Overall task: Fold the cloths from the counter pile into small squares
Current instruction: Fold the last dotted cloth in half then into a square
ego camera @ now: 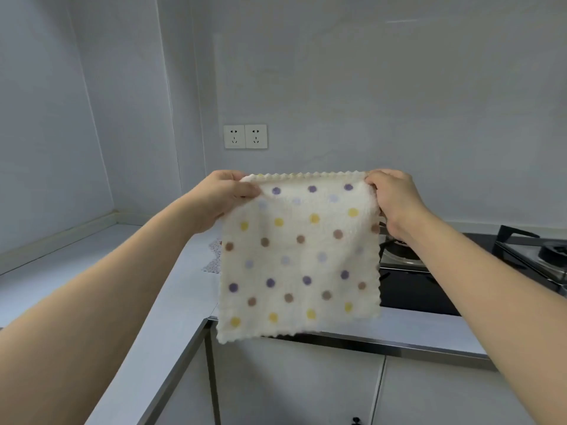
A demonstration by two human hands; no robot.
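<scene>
A cream cloth with purple, yellow and brown dots and a scalloped edge hangs flat and unfolded in the air above the counter. My left hand pinches its top left corner. My right hand pinches its top right corner. Behind the cloth's left edge a bit of another patterned cloth shows on the counter; most of the pile is hidden.
The grey L-shaped counter runs left and along the back wall. A black gas hob with burners sits to the right. Two wall sockets are above. Cabinet doors lie below the counter edge.
</scene>
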